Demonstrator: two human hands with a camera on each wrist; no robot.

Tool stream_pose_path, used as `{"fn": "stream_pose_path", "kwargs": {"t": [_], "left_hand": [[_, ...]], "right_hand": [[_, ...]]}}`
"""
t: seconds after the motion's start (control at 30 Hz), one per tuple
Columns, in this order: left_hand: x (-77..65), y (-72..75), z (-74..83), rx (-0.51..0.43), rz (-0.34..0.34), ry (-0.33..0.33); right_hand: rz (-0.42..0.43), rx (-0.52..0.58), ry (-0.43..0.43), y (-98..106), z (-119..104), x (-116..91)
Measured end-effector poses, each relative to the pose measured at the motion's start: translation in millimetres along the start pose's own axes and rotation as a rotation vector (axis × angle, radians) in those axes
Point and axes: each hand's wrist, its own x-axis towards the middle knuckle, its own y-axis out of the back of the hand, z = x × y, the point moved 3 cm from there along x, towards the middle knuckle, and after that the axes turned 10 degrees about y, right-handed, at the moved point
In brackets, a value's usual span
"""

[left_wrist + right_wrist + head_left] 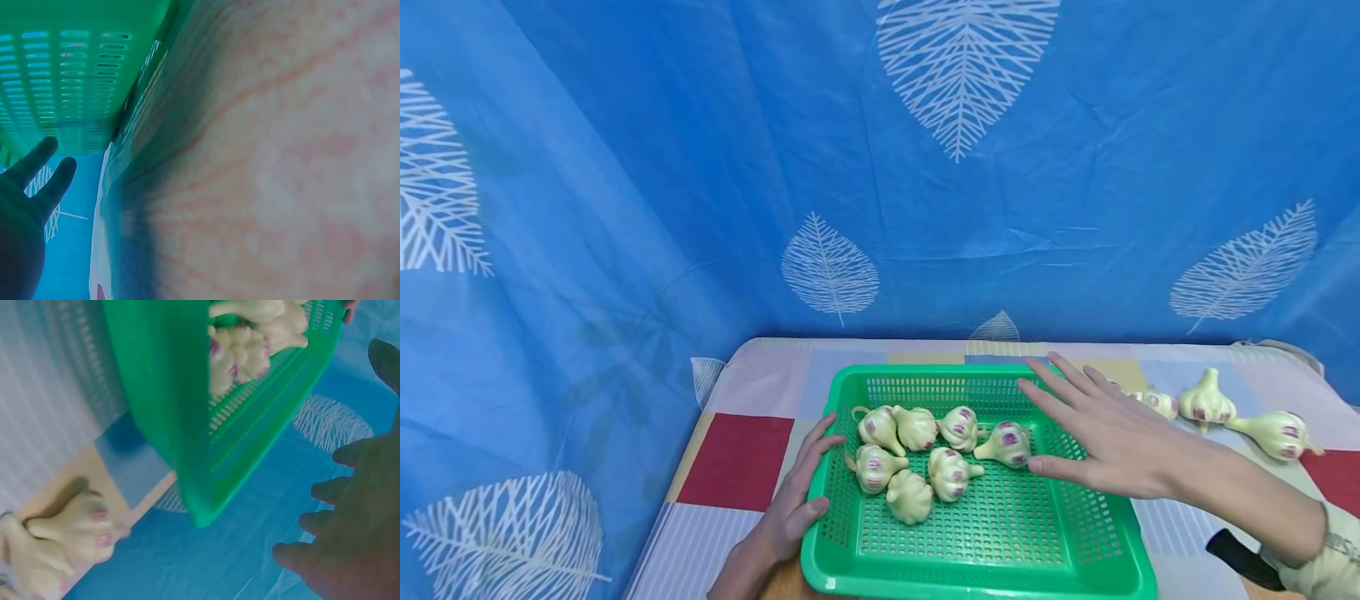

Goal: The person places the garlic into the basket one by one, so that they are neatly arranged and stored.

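A green plastic basket (1138, 542) with slotted sides holds several garlic bulbs (910, 498), grouped mostly toward its left half. At the basket's left rim is my left hand (796, 502), its fingers loosely extended along the side; the left wrist view shows two fingers (55, 187) against the slotted wall. My right hand (1101, 429) is spread over the basket's right side, fingers apart and holding nothing. Its thumb overlaps the spot beside the rightmost bulb (1006, 444) in the basket. In the right wrist view the fingers stand well spaced beyond the basket rim (200, 515).
More garlic bulbs (1208, 400) lie on the table to the right of the basket, partly behind my right hand. A checked patchwork cloth (748, 462) covers the table. Behind and to the left hangs a blue curtain (715, 167) with white leaf prints. A dark band (1243, 558) is near my right sleeve.
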Motion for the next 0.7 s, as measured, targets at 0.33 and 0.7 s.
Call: {"fn": "stream_pose_path", "kwargs": {"t": [0.33, 0.7], "left_hand": [[2.1, -0.7, -2.0, -0.004, -0.002, -0.009], [-0.2, 1.2, -0.8, -0.017, -0.004, -0.020]], "right_hand": [[0.082, 0.034, -0.155, 0.8, 38.7, -50.4], [0.082, 0.021, -0.386, -21.8, 77.1, -118.9]]}}
